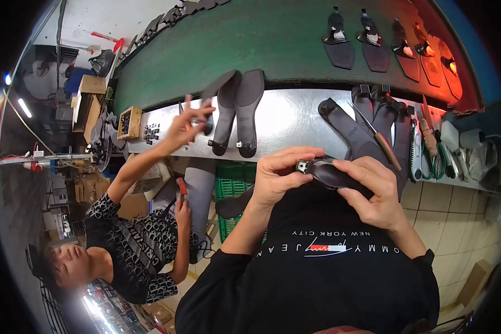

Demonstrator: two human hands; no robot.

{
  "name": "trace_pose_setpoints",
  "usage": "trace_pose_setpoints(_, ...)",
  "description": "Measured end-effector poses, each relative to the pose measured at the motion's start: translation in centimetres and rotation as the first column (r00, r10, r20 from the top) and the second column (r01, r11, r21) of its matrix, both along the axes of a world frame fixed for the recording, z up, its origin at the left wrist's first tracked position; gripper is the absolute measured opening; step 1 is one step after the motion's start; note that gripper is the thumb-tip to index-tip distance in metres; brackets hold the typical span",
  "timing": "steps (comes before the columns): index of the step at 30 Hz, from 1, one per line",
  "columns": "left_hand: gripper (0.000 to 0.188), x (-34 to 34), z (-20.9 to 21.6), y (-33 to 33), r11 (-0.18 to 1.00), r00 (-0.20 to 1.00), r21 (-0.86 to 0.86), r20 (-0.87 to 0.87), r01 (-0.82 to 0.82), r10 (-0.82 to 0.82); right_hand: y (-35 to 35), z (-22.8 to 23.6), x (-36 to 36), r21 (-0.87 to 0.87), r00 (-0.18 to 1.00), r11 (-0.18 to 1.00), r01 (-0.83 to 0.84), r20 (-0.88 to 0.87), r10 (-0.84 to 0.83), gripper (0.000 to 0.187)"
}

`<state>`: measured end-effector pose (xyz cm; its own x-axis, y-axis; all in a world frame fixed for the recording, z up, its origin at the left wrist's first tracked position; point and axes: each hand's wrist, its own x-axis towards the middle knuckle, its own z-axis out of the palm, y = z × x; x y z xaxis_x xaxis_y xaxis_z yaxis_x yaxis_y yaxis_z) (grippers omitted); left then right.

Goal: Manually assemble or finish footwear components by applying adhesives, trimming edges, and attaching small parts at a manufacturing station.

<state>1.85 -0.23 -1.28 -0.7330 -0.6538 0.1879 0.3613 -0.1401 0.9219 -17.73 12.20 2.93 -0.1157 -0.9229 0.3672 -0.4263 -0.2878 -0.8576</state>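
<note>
Close to my chest, I hold a dark, glossy shoe sole piece point(334, 175) with a small square metal fitting point(303, 166) at its left end. The thumb and fingers of my left hand point(274, 179) pinch that end around the fitting. My right hand point(377, 195) grips the other end between thumb and fingers. Just beyond my hands, several dark insoles point(348, 129) with black end pieces lie fanned on the metal table. A pointed tool with a wooden handle point(388, 151) rests across them.
A green conveyor belt point(206, 53) runs behind the metal table point(292, 117), carrying several strapped soles point(339, 53). Tools point(428, 139) lie at right. On the left, a co-worker's blurred hand point(190, 123) is near two insoles point(250, 106); their other hand holds a red tool point(182, 186).
</note>
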Motion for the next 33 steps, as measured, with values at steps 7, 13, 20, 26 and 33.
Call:
trace_pose_setpoints(7, 0.041, 0.1, 0.7, 0.1, 0.983, 0.997, -0.175, 0.069, 0.046, -0.034, -0.3, 0.3, -0.3, -0.064, 0.989, 0.998, 0.010, -0.146, -0.019, 0.045)
trace_pose_setpoints(13, 0.044, 0.0, 0.8, 0.3, 0.978, 0.994, -0.188, 0.084, 0.090, -0.075, 0.0, 0.4, -0.1, -0.076, 0.967, 0.996, 0.035, -0.249, -0.053, 0.043)
trace_pose_setpoints(20, 0.044, -0.4, 1.2, 0.6, 0.924, 0.974, -0.351, 0.213, 0.154, -0.082, 0.1, 0.6, -0.1, -0.024, 0.938, 0.999, 0.034, -0.344, -0.040, 0.041)
trace_pose_setpoints(26, 0.049, -0.8, 1.5, 1.8, 0.993, 0.965, -0.094, 0.257, 0.071, -0.045, -0.4, -0.7, -0.6, 0.117, 0.990, 0.993, -0.022, -0.139, 0.038, 0.037)
trace_pose_setpoints(33, 0.050, -1.1, 1.1, 2.6, 0.992, 0.944, 0.118, 0.320, 0.043, -0.079, -0.3, -2.4, -0.2, 0.146, 0.997, 0.989, -0.037, 0.075, 0.026, 0.019)
